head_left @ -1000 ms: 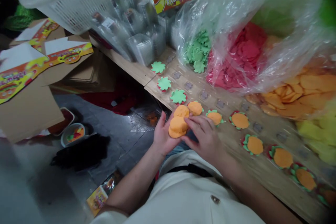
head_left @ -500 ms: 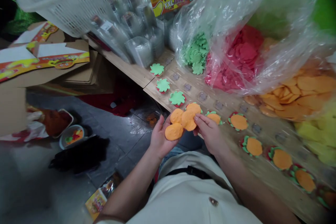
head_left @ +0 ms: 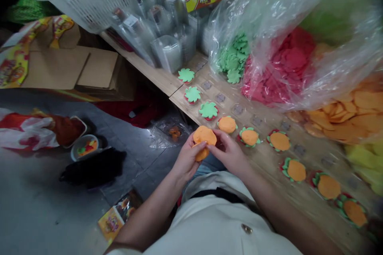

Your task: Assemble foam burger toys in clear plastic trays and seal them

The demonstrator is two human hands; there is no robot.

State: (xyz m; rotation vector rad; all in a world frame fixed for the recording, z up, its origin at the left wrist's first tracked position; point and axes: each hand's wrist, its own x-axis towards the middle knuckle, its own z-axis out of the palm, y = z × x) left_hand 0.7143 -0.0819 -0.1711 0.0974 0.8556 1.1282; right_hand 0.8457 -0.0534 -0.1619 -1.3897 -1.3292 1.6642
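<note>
Orange foam-like discs [head_left: 205,135] are stacked between my two hands, in front of the table edge. My left hand [head_left: 189,155] grips them from the left, its thumb pressed on top. The fingers of my right hand [head_left: 228,149] pinch the stack's right side. Close by on the table runs a row of layered pieces: green leaf-edged discs [head_left: 208,110] over red ones at the far end. Nearer and to the right, orange discs [head_left: 227,124] lie on top of green and red layers. How many discs I hold cannot be made out.
Clear plastic bags hold green pieces [head_left: 235,57] and red pieces [head_left: 281,67]; an orange pile [head_left: 350,115] lies to the right. Clear plastic cups [head_left: 169,51] and a white basket [head_left: 86,2] stand behind. Cardboard [head_left: 56,65] is at left. Small clear trays [head_left: 238,108] line the table.
The discs, spread out before, are now gathered into one stack. My right hand has moved left from the row, which shows an orange disc on the piece nearest my hands. The view has shifted slightly.
</note>
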